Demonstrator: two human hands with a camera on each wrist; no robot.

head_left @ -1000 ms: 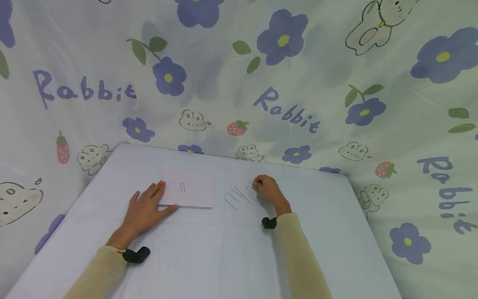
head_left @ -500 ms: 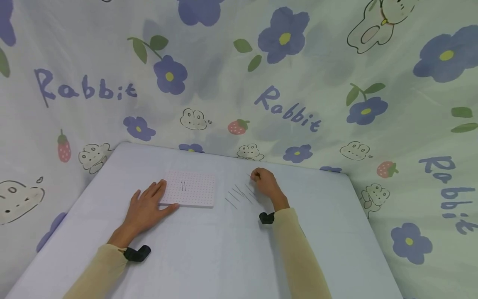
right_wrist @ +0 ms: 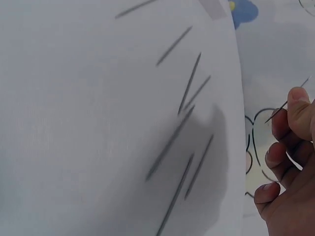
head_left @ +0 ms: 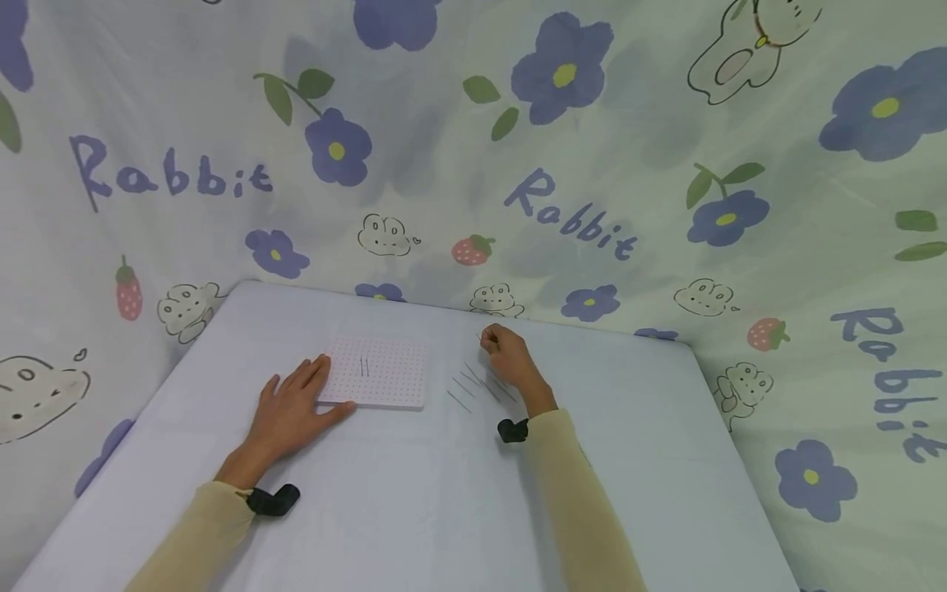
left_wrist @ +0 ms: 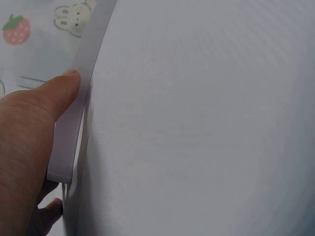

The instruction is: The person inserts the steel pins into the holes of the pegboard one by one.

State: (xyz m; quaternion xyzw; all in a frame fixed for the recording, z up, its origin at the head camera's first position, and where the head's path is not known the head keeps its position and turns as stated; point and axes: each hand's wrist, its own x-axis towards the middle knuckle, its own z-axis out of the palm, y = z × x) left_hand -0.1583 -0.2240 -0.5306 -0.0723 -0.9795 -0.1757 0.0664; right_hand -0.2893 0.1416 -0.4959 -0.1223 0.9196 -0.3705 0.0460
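Note:
My left hand [head_left: 288, 415] rests with spread, fairly straight fingers at the left edge of a white dotted board [head_left: 392, 374], its thumb touching the front edge. Two thin dark needles [head_left: 364, 367] appear to stand upright on the board; the left wrist view shows them as two lines behind the thumb. Right of the board, my right hand [head_left: 510, 353] is raised above the table. Between thumb and index finger it pinches a thin needle [right_wrist: 269, 119], held aslant. Below that hand, several dark needles [right_wrist: 170, 143] lie loosely slanted on the white cloth.
A white-covered table [head_left: 414, 510] carries the board and needles. Behind it hangs a patterned curtain [head_left: 429, 164] with rabbits, flowers and strawberries. A black device sits at each wrist, the left one [head_left: 274, 500] near the table surface.
My right hand has lifted away from the loose needles and moved up and left with one needle between its fingertips. The left hand and the board have stayed put.

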